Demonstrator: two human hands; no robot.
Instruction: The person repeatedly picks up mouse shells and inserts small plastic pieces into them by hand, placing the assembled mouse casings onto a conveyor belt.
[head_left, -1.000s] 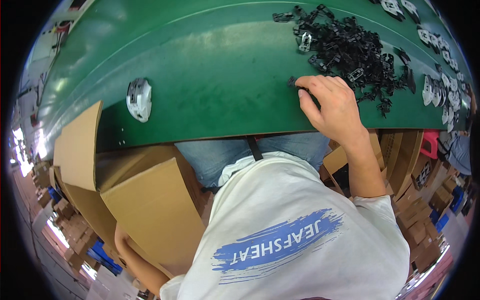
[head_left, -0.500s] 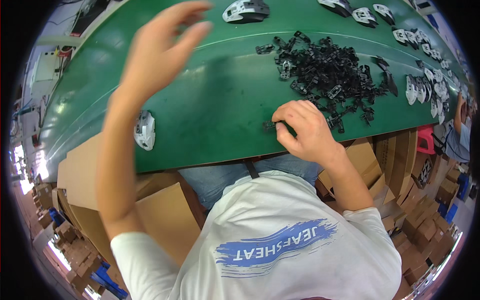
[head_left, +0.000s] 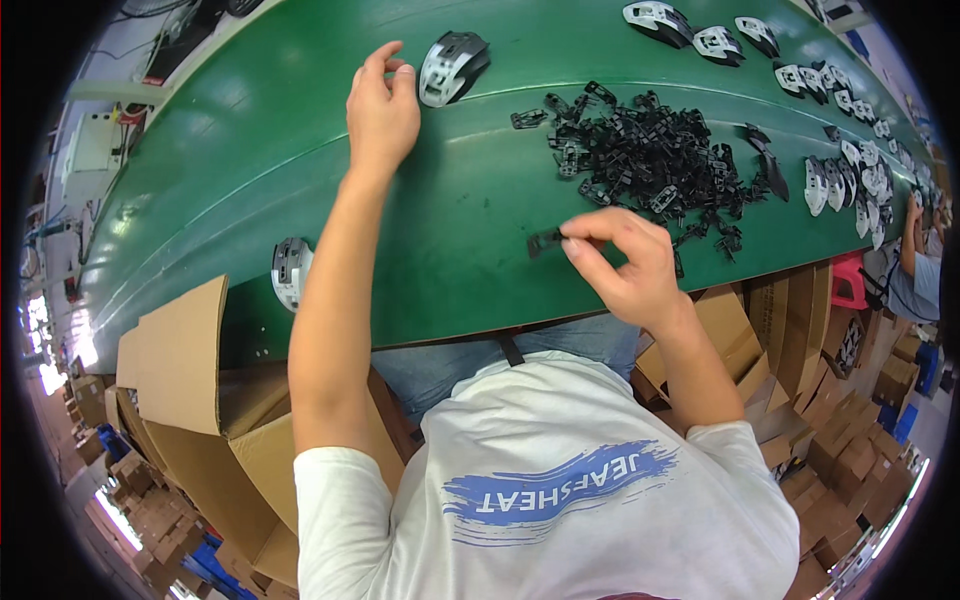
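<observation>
Black clip (head_left: 545,242) pinched in right hand (head_left: 625,268); open left hand (head_left: 382,115) beside mouse shell (head_left: 452,67).

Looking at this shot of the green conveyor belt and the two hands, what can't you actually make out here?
Head view only:
- Small black clip pinched in the right hand: too small to tell its exact shape.
- Left hand beside the mouse shell: cannot tell whether the fingertips touch it.
- Pile of black parts: tangled, single pieces not separable.
- Second mouse shell: partly hidden by the left forearm.
- Row of mouse shells at right: bent and shrunk by the fisheye rim.
</observation>
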